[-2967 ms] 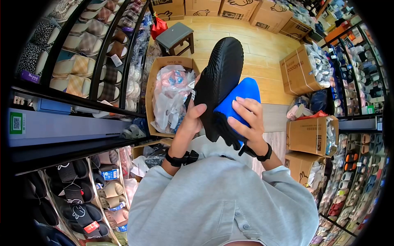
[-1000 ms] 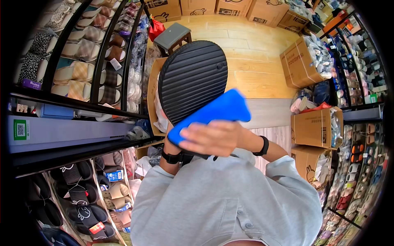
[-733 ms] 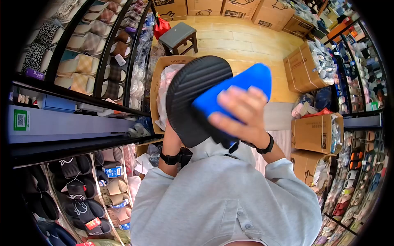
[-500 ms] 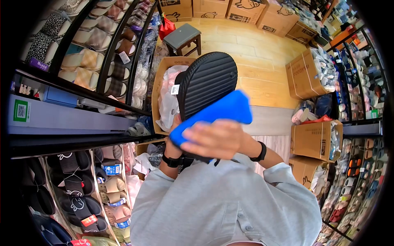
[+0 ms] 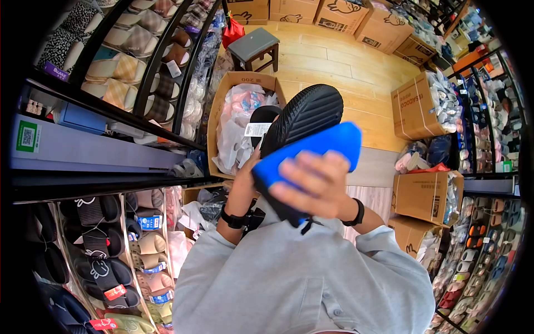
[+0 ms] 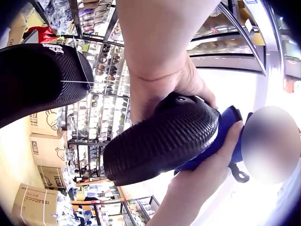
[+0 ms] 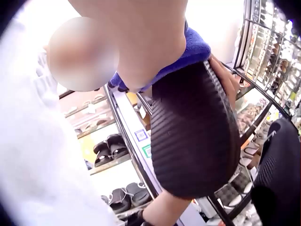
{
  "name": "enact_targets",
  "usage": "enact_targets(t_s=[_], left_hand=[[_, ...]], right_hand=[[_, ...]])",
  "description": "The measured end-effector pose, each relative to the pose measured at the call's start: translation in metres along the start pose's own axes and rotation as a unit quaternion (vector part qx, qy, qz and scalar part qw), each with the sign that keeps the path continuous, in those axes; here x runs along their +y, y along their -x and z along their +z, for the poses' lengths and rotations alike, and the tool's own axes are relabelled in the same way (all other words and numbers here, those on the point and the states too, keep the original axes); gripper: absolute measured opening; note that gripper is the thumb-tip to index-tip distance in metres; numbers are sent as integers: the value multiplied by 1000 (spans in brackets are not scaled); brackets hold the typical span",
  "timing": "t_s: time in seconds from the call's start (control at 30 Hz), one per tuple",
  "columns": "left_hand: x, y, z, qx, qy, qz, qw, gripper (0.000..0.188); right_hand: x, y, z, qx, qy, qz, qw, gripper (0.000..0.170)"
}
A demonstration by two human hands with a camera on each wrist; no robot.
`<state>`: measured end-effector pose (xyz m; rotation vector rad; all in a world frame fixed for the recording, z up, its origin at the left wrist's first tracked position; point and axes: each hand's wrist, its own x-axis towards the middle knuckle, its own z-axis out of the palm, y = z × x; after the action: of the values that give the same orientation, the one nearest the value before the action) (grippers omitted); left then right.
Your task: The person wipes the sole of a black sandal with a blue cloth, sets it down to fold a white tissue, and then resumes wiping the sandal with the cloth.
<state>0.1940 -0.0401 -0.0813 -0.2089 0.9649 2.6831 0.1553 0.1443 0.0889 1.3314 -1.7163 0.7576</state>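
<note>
A black slipper [image 5: 306, 114] is held up before the chest, its ribbed sole turned toward the head camera. My left hand [image 6: 160, 89] grips it; in the head view the slipper and cloth hide much of that hand. A second black slipper [image 6: 42, 77] hangs beside it on a thin white string, and a white tag [image 5: 257, 129] shows between the pair. My right hand [image 5: 311, 186] holds a fuzzy blue cloth [image 5: 347, 142] with a dark edge and a small black loop. The cloth [image 7: 195, 47] lies against the lower part of the sole.
Racks of slippers [image 5: 117, 67] stand close on the left, with more shelving on the right. An open carton [image 5: 225, 89] of bagged goods is just beyond the left hand. A grey stool [image 5: 253, 44] and several cartons [image 5: 411, 106] stand on the wooden floor.
The blue cloth has moved back and forth over the sole. The slipper has shifted right and tilted, its sole now narrower in the head view. The second slipper and tag have come into sight.
</note>
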Motion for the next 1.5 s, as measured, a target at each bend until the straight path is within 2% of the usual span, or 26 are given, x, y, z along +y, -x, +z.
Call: enact_targets(t_s=[0.03,0.1,0.17,0.23,0.3,0.37,0.43,0.5,0.6,0.67,0.7,0.77,0.8,0.83,0.9,0.93,1.03,1.07,1.17,1.23,1.3,1.33,1.37,1.4,1.43,1.5], left_hand=[[-24,2,-50,-28,-170,-18,985,68],[22,23,45,-75,-66,106,989,68],[32,35,66,-50,-47,93,993,70],[41,37,75,-32,-48,81,995,72],[50,24,82,-38,-51,80,995,74],[57,9,88,-55,-54,81,994,76],[57,4,91,-56,-64,73,994,78],[47,4,72,-51,-90,54,993,80],[33,24,46,23,-226,33,973,83],[33,31,46,92,-348,31,932,85],[39,29,58,107,-333,34,936,86],[46,31,102,89,-112,46,989,110],[52,24,110,57,-75,32,995,125],[48,13,95,56,-75,31,995,125],[33,-7,51,-55,-59,0,997,126],[30,-8,46,-74,-57,-2,996,126],[24,11,50,-40,-66,-1,997,126],[25,14,55,-35,-65,0,997,126],[33,6,60,-39,-52,-15,998,125],[38,-4,61,-57,-42,-35,997,125],[43,-6,67,-58,-43,-42,996,125],[45,-3,75,-58,-44,-42,996,125],[47,0,89,-10,-69,-22,997,124],[51,4,110,37,-94,-2,995,122],[62,16,156,172,24,13,985,120],[61,10,151,138,8,18,990,120]], right_hand=[[-7,5,6,-5,-13,-45,999,28],[-8,6,13,-15,2,-132,991,27],[-2,4,1,-50,-13,-120,991,32],[12,-13,-11,-12,-8,8,1000,31],[24,-21,-19,35,-16,127,991,39],[25,-25,-11,116,-62,195,972,43],[18,-18,-22,31,2,160,987,41],[13,-2,-16,-3,-7,60,998,34],[2,13,-2,-50,-13,-76,996,31],[10,9,-8,-48,-6,-52,998,32],[16,8,-11,-44,-2,-27,999,32],[33,2,-19,-7,2,64,998,37],[39,-1,-16,44,-16,124,991,38],[42,-3,-13,96,-35,184,978,40],[38,0,-18,37,-4,188,981,41],[30,3,-22,-8,-4,161,987,40],[24,17,-10,-48,7,-27,998,34],[27,16,-12,-48,10,-28,998,34],[48,10,-18,-33,12,9,999,33],[58,-2,-28,1,-20,141,990,36],[59,-4,-15,90,-29,211,973,41],[59,1,-15,61,7,174,983,41],[47,1,-22,4,11,162,987,39],[45,6,-17,2,6,88,996,39],[42,14,-9,0,1,14,1000,39],[37,22,0,-5,29,-106,994,41]])
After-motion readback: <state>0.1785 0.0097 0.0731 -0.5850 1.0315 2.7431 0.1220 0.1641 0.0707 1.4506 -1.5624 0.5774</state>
